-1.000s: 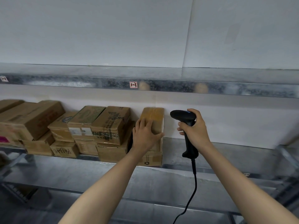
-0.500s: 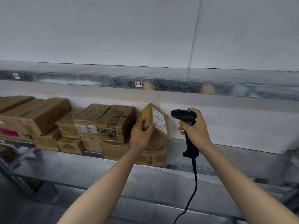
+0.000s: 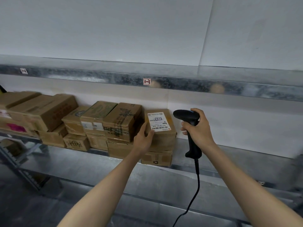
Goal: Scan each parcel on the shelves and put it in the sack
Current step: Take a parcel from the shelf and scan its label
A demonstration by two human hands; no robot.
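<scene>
A small cardboard parcel [image 3: 165, 138] sits on top of another box [image 3: 156, 158] at the right end of the row on the metal shelf [image 3: 246, 154]. Its white shipping label [image 3: 158, 122] with a barcode faces up toward me. My left hand [image 3: 144, 139] grips the parcel's left front corner, thumb on the label's edge. To the right, my right hand [image 3: 196, 128] holds a black corded barcode scanner [image 3: 188, 120] by its handle, its head level with the label. No sack is in view.
Several more cardboard boxes [image 3: 121, 122] are stacked in two layers along the shelf to the left. An upper shelf rail [image 3: 180, 84] runs overhead. A lower shelf [image 3: 98, 174] lies below. The scanner cable [image 3: 196, 185] hangs down past it.
My left hand has turned the top parcel over, from plain side up, through a tilt, to lying flat with the label facing up. The scanner hand has stayed beside it.
</scene>
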